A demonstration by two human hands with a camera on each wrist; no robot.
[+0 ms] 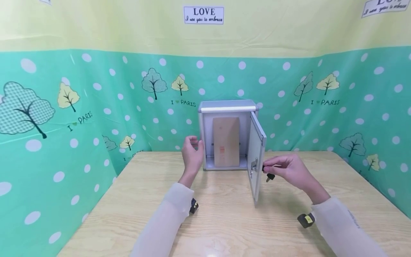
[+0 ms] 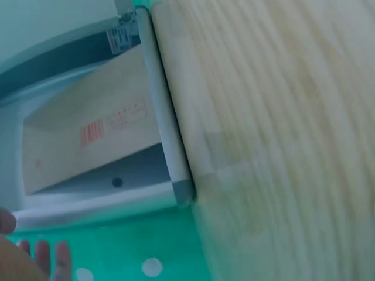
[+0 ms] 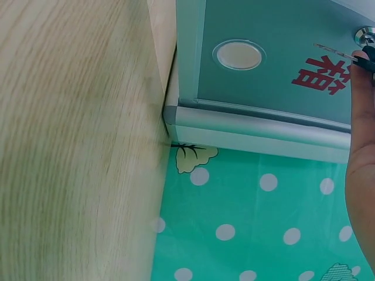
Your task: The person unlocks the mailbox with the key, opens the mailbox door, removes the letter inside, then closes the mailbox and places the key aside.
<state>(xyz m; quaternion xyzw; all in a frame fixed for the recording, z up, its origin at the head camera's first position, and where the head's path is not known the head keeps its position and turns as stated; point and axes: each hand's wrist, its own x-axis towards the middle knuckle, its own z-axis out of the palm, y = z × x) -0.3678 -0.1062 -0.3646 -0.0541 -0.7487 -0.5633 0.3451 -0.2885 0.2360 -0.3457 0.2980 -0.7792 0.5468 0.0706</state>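
Observation:
A silver-grey metal box (image 1: 228, 105) stands upright on the table, its hinged door (image 1: 257, 157) swung out toward me on the right. Inside leans a brown envelope (image 1: 226, 137) with red printing, also visible in the left wrist view. My right hand (image 1: 290, 171) pinches a black-headed key at the outer face of the door, by the round lock (image 3: 364, 36). A second key (image 1: 270, 177) dangles below the fingertips. Beside the box's left wall is my left hand (image 1: 192, 153), fingers loosely bent and holding nothing; whether it touches the wall I cannot tell.
The light wood table (image 1: 221, 221) spreads around the box. A green polka-dot cloth (image 1: 173, 117) hangs behind and at both sides. Red lettering (image 3: 322, 76) and an oval plate (image 3: 239, 55) mark the door's outer face.

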